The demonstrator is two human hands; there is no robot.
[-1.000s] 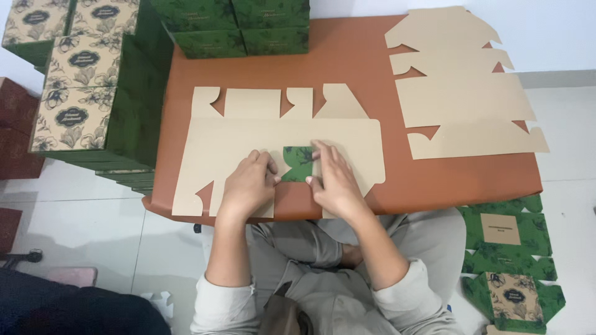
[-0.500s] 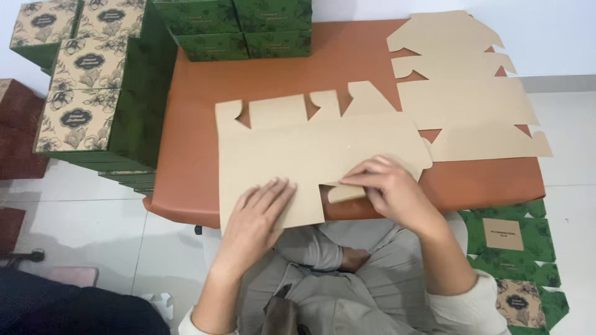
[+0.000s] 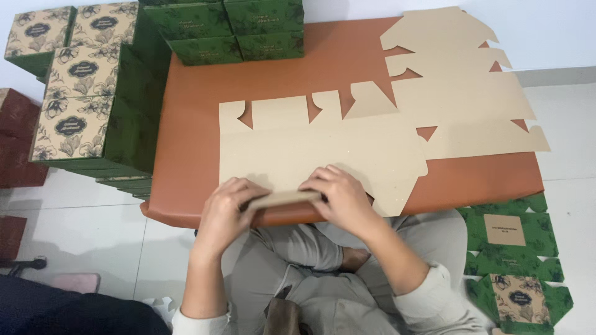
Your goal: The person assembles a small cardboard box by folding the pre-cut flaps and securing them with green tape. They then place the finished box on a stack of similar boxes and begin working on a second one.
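Observation:
A flat die-cut cardboard box blank (image 3: 316, 146) lies brown side up on the orange-brown table (image 3: 192, 124). Its near flap (image 3: 282, 198) is raised along a crease at the table's front edge. My left hand (image 3: 225, 214) grips the left end of that flap. My right hand (image 3: 341, 195) presses on its right end, fingers spread over the fold. Both hands sit close together, over my lap.
A stack of more flat brown blanks (image 3: 459, 99) lies at the table's right. Finished green boxes with floral tops (image 3: 87, 99) are piled at the left and along the back (image 3: 230, 28). Printed green flat blanks (image 3: 515, 254) lie on the floor at right.
The blank has shifted right and nearer the front edge. My hands came together at its near flap, which now stands folded up between them.

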